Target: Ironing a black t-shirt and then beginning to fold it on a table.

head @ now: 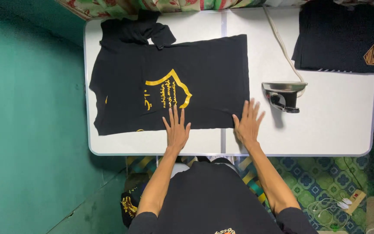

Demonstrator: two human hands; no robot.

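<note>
**Both palms flat on the black shirt**

We look down on a white folding table with a black T-shirt spread across its left half, the gold print facing up. Our left hand lies open and flat on the near hem of the shirt, fingers spread and pointing away from us, just below the gold design. Our right hand is open too, fingers splayed; it rests at the shirt's lower right corner, fingertips touching the cloth edge and the heel of the palm on bare table. Neither hand grips anything; the two sit apart, with a stretch of hem between them.

The shirt's collar end is bunched near the far left corner of the table, and one sleeve hangs over the left edge. Just beside our right hand stands an iron, tipped up on its heel, its cord running off toward the far side. A stack of folded dark clothes sits at the far right corner, well apart from the hands. A green wall runs along the left, and patterned flooring shows below the table
</note>
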